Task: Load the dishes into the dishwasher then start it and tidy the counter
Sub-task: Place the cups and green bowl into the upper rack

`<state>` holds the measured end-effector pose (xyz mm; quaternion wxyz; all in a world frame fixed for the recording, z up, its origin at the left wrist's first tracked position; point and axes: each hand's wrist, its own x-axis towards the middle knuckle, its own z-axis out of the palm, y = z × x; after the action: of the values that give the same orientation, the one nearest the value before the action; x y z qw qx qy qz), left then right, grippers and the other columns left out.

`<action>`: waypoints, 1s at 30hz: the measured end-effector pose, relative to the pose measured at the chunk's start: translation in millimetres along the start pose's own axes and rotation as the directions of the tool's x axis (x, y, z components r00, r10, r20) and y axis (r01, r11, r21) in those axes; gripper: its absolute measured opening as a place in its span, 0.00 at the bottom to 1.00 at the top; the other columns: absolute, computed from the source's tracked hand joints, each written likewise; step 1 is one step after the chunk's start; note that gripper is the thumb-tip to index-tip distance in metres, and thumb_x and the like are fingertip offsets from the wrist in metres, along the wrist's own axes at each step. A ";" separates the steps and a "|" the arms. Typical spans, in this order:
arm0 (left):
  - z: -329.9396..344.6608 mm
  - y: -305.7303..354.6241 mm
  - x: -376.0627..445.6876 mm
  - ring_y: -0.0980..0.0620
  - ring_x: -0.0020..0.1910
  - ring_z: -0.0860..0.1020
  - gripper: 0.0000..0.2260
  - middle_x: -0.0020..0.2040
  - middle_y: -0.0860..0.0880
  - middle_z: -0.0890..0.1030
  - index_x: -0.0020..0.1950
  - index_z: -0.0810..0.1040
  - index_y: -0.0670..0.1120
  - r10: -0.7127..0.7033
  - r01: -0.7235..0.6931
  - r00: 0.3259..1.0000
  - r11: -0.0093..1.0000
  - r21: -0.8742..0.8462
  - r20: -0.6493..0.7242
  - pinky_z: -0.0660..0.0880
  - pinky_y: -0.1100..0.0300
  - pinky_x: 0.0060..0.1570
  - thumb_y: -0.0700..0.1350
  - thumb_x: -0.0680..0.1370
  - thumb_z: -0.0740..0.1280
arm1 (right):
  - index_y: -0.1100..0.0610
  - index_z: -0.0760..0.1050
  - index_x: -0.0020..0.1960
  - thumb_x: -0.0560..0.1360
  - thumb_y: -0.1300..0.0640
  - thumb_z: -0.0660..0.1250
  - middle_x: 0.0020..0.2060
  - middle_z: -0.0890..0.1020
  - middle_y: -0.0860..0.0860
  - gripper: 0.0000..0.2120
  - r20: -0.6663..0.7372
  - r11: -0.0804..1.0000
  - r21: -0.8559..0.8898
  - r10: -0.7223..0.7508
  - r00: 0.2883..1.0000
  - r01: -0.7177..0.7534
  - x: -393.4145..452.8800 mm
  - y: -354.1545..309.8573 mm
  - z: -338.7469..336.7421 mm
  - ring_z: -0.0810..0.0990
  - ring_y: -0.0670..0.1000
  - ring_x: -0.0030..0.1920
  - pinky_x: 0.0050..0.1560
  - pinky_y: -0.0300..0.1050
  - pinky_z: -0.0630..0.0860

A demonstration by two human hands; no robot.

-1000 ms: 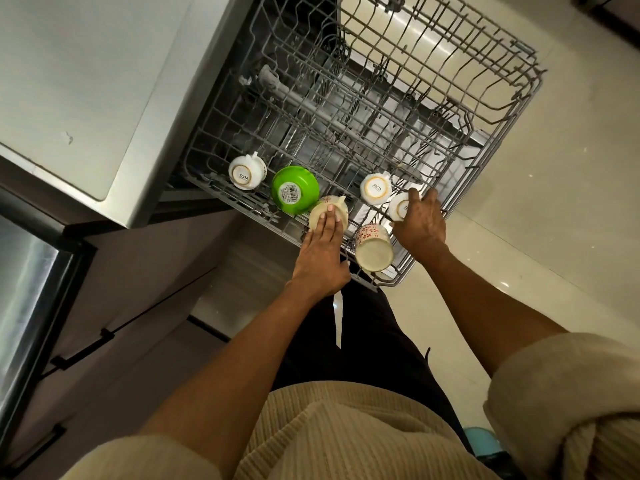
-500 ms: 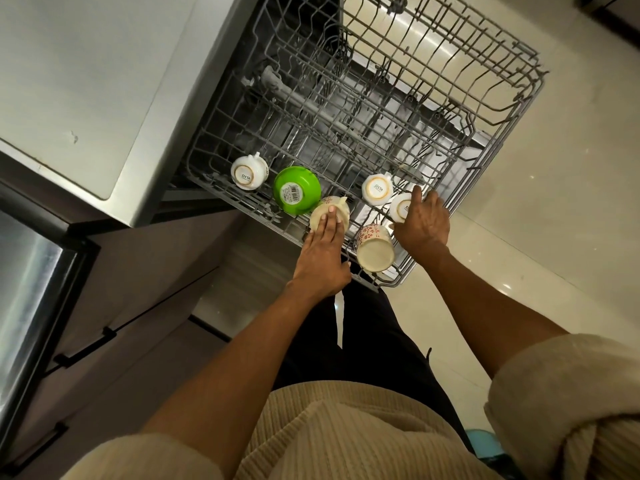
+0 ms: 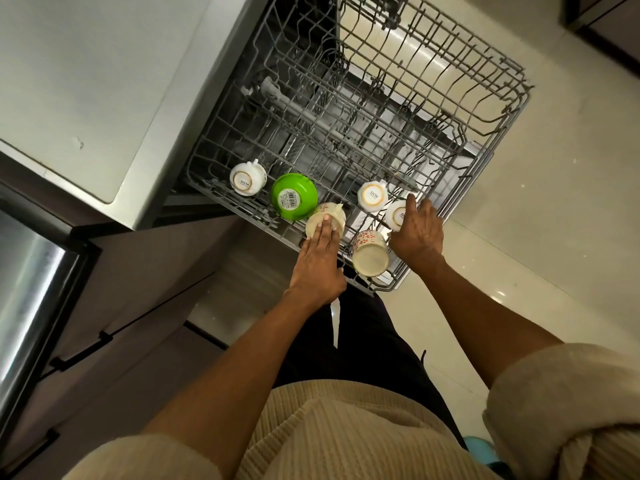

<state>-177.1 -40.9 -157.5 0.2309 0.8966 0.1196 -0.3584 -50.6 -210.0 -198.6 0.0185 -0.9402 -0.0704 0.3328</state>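
A: We're at the pulled-out upper rack (image 3: 491, 109) of the dishwasher, and both our hands are on cups along its near edge.

B: Our left hand (image 3: 317, 268) lies with straight fingers flat on the base of the cream mug (image 3: 322, 220), pressing, not gripping. We judge that is to seat it mouth-down between the wires so it won't rock.

A: Our right hand (image 3: 417, 232) lies over the small white cup (image 3: 394, 213) at the near right. Its fingers reach across the cup toward the far wires; whether they curl round it we cannot tell, since the hand hides the contact.

B: Between our hands the red-patterned mug (image 3: 370, 252) lies tilted, with its pale end turned toward us. It looks the least settled and may want righting.

A: Further left sit the green bowl (image 3: 294, 195), just beside the cream mug, and a white cup (image 3: 248, 177), both base-up so water drains off. Another white cup (image 3: 372, 196) stands base-up beyond the patterned mug.

B: The far half of the rack holds nothing, so loading seems early; starting the machine and tidying the counter (image 3: 86, 81) on the left are not yet done.
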 end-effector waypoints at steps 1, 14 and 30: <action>-1.0 1.0 -0.6 0.47 0.80 0.41 0.41 0.81 0.45 0.38 0.81 0.45 0.43 -0.002 0.002 1.000 1.000 -0.005 -0.002 0.47 0.46 0.79 0.47 0.75 0.65 | 0.58 0.56 0.78 0.69 0.50 0.77 0.69 0.68 0.63 0.45 -0.001 1.000 -0.004 -0.003 1.000 0.003 -2.1 -0.2 -0.6 0.67 0.65 0.70 0.70 0.59 0.68; -29.4 15.2 -14.2 0.46 0.81 0.43 0.37 0.81 0.43 0.41 0.81 0.45 0.41 0.020 -0.021 0.990 1.000 -0.012 -0.138 0.45 0.50 0.79 0.45 0.77 0.61 | 0.58 0.52 0.81 0.76 0.46 0.64 0.81 0.53 0.59 0.40 -0.095 0.984 -0.049 -0.178 0.979 0.174 -60.2 -39.5 -25.6 0.54 0.59 0.80 0.77 0.58 0.54; -100.1 -29.3 -103.2 0.50 0.80 0.40 0.36 0.82 0.45 0.41 0.82 0.45 0.42 -0.135 0.105 0.810 0.991 -0.085 -0.570 0.41 0.54 0.79 0.53 0.77 0.52 | 0.59 0.54 0.82 0.75 0.45 0.47 0.81 0.55 0.55 0.37 -0.226 0.725 -0.188 -0.689 0.689 0.663 -136.3 -154.2 -96.5 0.53 0.54 0.81 0.79 0.54 0.53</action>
<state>-203.1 29.4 -31.4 0.1829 0.9476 0.2487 -0.0824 -113.3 -76.0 -26.0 0.1064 -0.8848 -0.4235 0.1625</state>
